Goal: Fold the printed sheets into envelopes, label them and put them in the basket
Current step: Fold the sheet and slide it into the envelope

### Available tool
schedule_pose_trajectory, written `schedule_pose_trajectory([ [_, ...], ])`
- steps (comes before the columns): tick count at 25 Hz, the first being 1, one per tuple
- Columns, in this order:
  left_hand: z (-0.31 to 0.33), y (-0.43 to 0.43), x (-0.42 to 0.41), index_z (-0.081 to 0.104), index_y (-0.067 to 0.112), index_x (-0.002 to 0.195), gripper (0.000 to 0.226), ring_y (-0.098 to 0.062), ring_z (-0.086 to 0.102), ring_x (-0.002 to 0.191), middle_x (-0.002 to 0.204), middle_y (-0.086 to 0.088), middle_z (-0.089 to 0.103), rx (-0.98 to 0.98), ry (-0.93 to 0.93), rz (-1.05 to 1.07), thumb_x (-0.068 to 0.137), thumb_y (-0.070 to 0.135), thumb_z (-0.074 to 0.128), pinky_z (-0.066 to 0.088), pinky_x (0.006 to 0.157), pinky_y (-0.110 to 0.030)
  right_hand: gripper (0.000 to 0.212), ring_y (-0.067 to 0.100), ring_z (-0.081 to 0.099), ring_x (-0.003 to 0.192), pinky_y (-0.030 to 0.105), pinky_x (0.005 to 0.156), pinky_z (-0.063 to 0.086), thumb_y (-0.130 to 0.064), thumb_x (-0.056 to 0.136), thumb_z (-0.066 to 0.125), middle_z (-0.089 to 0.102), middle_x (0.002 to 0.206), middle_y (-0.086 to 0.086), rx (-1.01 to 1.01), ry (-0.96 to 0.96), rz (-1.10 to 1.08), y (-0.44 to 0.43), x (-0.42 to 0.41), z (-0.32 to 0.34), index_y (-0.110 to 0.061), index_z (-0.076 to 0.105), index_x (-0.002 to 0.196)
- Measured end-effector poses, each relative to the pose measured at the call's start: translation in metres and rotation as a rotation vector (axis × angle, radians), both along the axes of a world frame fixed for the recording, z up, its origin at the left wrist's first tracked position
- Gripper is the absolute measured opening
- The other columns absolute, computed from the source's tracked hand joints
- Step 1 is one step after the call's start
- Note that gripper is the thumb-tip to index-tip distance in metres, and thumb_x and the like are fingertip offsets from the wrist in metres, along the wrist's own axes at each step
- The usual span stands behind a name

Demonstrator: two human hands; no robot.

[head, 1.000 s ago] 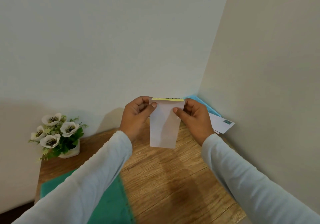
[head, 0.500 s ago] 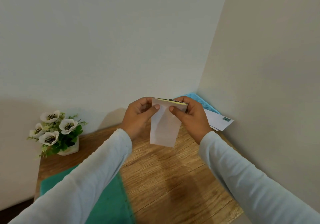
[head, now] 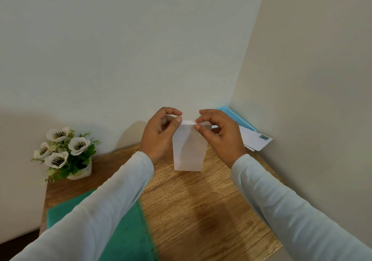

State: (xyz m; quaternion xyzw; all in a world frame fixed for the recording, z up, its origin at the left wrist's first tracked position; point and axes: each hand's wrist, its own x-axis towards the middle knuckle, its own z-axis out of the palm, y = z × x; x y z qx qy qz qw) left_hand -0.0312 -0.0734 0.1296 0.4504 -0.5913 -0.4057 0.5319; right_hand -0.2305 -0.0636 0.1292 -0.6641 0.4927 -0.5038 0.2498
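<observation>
A: Nearest the camera?
B: Green mat on the front left of the wooden table. Two pale sleeves reach in over them.

A: Hands?
B: Both are up over the middle of the table on the white envelope. Left hand: thumb and forefinger pinch the top left corner, other fingers curled. Right hand: thumb and forefinger pinch the top right corner, other fingers bent and spread loosely behind.

A: Envelope pose?
B: Upright, long side vertical, plain back to the camera, diagonal fold lines showing. The bottom edge hangs free between the wrists. Can't tell if it touches the wood.

A: Further back?
B: Small white pot of white flowers, back left by the wall. Blue basket in the far right corner, just behind the right hand. Flat envelopes stick out of it towards the right wall, the top one with a small teal mark at its corner.
</observation>
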Motion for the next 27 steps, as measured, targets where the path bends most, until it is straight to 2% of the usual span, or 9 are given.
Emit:
schedule_pose_trajectory([
  [2, -0.002, 0.0, 0.0, 0.071, 0.03, 0.102, 0.009, -0.013, 0.066, 0.1, 0.102, 0.01, 0.072, -0.051, -0.055, 0.0, 0.098, 0.034, 0.065, 0.058, 0.088, -0.037, 0.015, 0.006, 0.06, 0.117, 0.022, 0.084, 0.053, -0.041, 0.092, 0.072, 0.065, 0.129, -0.018, -0.005, 0.069, 0.012, 0.0, -0.001, -0.001, -0.034, 0.075, 0.105],
  [5, -0.006, 0.001, 0.001, 0.075, 0.033, 0.097, 0.007, -0.007, 0.065, 0.101, 0.105, 0.016, 0.071, -0.088, -0.153, -0.026, 0.091, 0.037, 0.074, 0.055, 0.08, -0.027, 0.011, 0.005, 0.062, 0.111, 0.023, 0.083, 0.051, -0.036, 0.094, 0.073, 0.07, 0.117, -0.017, -0.008, 0.066, 0.023, 0.0, 0.0, -0.003, -0.03, 0.077, 0.103],
  [10, -0.003, 0.0, 0.003, 0.077, 0.035, 0.093, 0.004, -0.007, 0.068, 0.095, 0.095, 0.018, 0.075, -0.136, -0.216, -0.051, 0.091, 0.036, 0.075, 0.053, 0.076, -0.026, 0.01, 0.009, 0.066, 0.101, 0.013, 0.08, 0.049, -0.032, 0.094, 0.073, 0.073, 0.098, -0.016, -0.034, 0.072, 0.049, -0.001, 0.007, 0.003, -0.026, 0.078, 0.101],
  [17, -0.002, -0.003, 0.013, 0.08, 0.034, 0.091, 0.006, -0.014, 0.071, 0.088, 0.094, 0.013, 0.077, -0.04, -0.124, -0.023, 0.085, 0.036, 0.079, 0.062, 0.077, -0.038, 0.004, 0.007, 0.066, 0.092, 0.016, 0.08, 0.052, -0.018, 0.093, 0.075, 0.074, 0.092, -0.011, -0.003, 0.082, 0.043, 0.0, -0.009, 0.007, -0.02, 0.078, 0.096],
  [20, -0.003, -0.001, 0.011, 0.08, 0.036, 0.091, 0.007, -0.025, 0.067, 0.084, 0.093, 0.012, 0.077, -0.049, -0.144, 0.008, 0.084, 0.04, 0.079, 0.06, 0.074, -0.039, 0.004, 0.012, 0.068, 0.092, 0.025, 0.087, 0.055, -0.017, 0.094, 0.074, 0.074, 0.093, -0.011, 0.025, 0.036, 0.02, 0.001, -0.014, 0.007, -0.019, 0.077, 0.097],
  [22, -0.003, -0.001, 0.008, 0.081, 0.033, 0.092, 0.008, -0.026, 0.068, 0.086, 0.093, 0.008, 0.077, -0.021, -0.06, 0.006, 0.085, 0.037, 0.079, 0.06, 0.074, -0.037, 0.006, 0.013, 0.068, 0.093, 0.028, 0.086, 0.056, -0.017, 0.094, 0.074, 0.074, 0.094, -0.011, 0.012, -0.014, 0.007, 0.002, -0.013, 0.005, -0.02, 0.074, 0.099],
  [24, -0.007, -0.001, 0.007, 0.081, 0.027, 0.093, 0.008, -0.021, 0.068, 0.076, 0.09, 0.0, 0.077, 0.057, 0.088, 0.024, 0.087, 0.031, 0.078, 0.059, 0.068, -0.031, 0.019, 0.012, 0.068, 0.098, 0.024, 0.086, 0.056, -0.02, 0.093, 0.076, 0.072, 0.099, -0.01, 0.052, -0.038, 0.005, 0.002, -0.013, 0.002, -0.025, 0.068, 0.109],
  [26, -0.02, 0.001, 0.01, 0.08, 0.022, 0.094, 0.006, -0.017, 0.062, 0.067, 0.09, -0.007, 0.076, 0.168, 0.219, 0.059, 0.09, 0.025, 0.076, 0.055, 0.063, -0.027, 0.039, 0.005, 0.065, 0.104, 0.021, 0.089, 0.052, -0.026, 0.091, 0.079, 0.07, 0.107, -0.013, 0.206, 0.018, 0.01, 0.002, -0.019, -0.008, -0.031, 0.06, 0.124],
  [27, -0.03, 0.002, 0.012, 0.079, 0.019, 0.094, 0.006, -0.016, 0.061, 0.066, 0.091, -0.008, 0.076, 0.229, 0.271, 0.071, 0.091, 0.022, 0.075, 0.055, 0.062, -0.026, 0.049, 0.002, 0.063, 0.105, 0.023, 0.092, 0.05, -0.031, 0.089, 0.08, 0.068, 0.113, -0.015, 0.326, 0.068, 0.018, 0.002, -0.023, -0.014, -0.033, 0.055, 0.131],
])
